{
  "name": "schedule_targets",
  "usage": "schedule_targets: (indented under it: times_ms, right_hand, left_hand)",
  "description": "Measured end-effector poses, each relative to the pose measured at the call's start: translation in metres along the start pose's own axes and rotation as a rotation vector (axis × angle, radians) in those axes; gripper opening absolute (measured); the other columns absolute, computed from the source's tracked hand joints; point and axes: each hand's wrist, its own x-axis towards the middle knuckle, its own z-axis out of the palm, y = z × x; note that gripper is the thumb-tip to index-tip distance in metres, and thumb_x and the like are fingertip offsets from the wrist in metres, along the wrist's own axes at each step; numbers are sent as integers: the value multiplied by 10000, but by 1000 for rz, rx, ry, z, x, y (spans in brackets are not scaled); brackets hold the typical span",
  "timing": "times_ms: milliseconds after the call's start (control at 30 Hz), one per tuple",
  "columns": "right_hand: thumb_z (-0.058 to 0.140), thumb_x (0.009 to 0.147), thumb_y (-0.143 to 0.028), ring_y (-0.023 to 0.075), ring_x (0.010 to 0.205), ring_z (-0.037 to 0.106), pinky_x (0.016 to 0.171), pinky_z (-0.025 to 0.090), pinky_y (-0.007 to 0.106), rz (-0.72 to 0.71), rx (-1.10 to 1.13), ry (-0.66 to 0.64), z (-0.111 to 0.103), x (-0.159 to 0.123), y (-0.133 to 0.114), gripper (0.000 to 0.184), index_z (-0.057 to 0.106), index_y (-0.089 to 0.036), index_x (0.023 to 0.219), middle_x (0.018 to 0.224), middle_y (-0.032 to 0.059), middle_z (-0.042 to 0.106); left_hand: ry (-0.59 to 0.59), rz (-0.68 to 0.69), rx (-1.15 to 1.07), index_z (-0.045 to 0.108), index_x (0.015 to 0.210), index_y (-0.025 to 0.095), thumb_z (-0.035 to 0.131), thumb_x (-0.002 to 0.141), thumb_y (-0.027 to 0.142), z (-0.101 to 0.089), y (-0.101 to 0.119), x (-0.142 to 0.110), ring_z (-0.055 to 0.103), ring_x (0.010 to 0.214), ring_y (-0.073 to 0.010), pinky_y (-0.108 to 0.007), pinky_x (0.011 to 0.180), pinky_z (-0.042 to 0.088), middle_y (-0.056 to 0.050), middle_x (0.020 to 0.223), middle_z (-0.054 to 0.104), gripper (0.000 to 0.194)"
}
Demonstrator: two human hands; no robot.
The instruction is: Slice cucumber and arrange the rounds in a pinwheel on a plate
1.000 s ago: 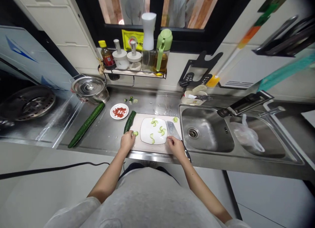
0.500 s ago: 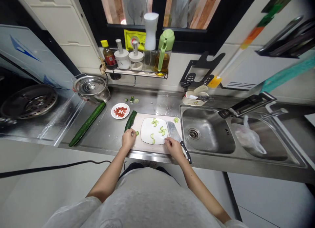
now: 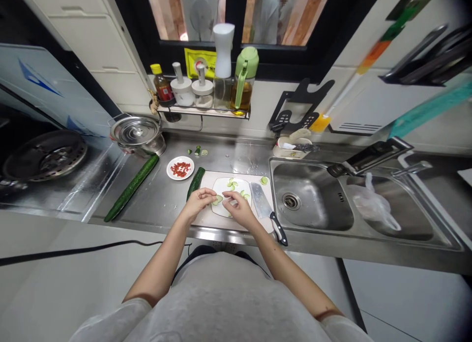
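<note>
Between the thumb and fingers of my left hand point(image 3: 198, 203) is a thin cucumber slice point(image 3: 217, 200), held over the left part of a white plate point(image 3: 223, 184). Close to the slice, my right hand point(image 3: 239, 208) has its thumb and fingers apart and holds nothing I can see. Curved cucumber pieces point(image 3: 232, 184) lie on the plate, some hidden by my right hand. Under the plate is a pale cutting board point(image 3: 206, 219). A cleaver point(image 3: 262, 202) rests on the board's right side, its black handle over the front edge. A cut cucumber point(image 3: 195, 180) lies at the board's left edge.
A whole cucumber point(image 3: 131, 187) lies left, near a lidded steel pot point(image 3: 136, 133). A small dish point(image 3: 180, 177) bears red bits. More cucumber slices point(image 3: 264, 180) sit at the board's back right corner. The sink point(image 3: 313, 204) is to the right; a bottle rack point(image 3: 206, 110) hangs behind.
My left hand has brought a cucumber slice from the board's left side to above the plate. My right hand has moved left from the plate's right edge towards it.
</note>
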Motion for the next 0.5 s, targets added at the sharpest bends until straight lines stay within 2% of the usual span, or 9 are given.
schedule_targets:
  times_ms: [167, 267, 367, 500]
  right_hand:
    - [542, 792, -362, 146, 791, 572, 667, 465, 252, 0, 113, -6, 5, 7, -4, 206, 636, -183, 833, 862, 37, 653]
    - [547, 780, -357, 139, 739, 562, 683, 464, 261, 32, 167, 10, 2, 9, -3, 191, 615, -178, 785, 777, 21, 644]
    - [544, 785, -374, 135, 718, 556, 689, 463, 263, 33, 154, 23, -3, 11, -1, 207, 609, -178, 779, 761, 20, 644]
    - [540, 791, -370, 130, 724, 557, 700, 463, 261, 16, 141, 0, -5, 10, 0, 204, 612, -179, 786, 779, 20, 647]
  left_hand:
    - [-16, 34, -35, 659, 789, 158, 788, 571, 386, 12, 0, -3, 452, 533, -64, -184, 487, 269, 13, 630, 597, 340]
    - [10, 36, -64, 655, 841, 158, 768, 605, 447, 14, -5, -3, 408, 491, -46, -179, 455, 229, 23, 620, 573, 391]
    - [-54, -68, -134, 638, 913, 155, 683, 686, 549, 16, -9, -1, 322, 417, -28, -175, 409, 136, 37, 569, 529, 457]
    - [-156, -198, -290, 609, 1023, 165, 692, 702, 515, 21, -9, 1, 425, 477, -30, -148, 406, 161, -7, 709, 614, 482]
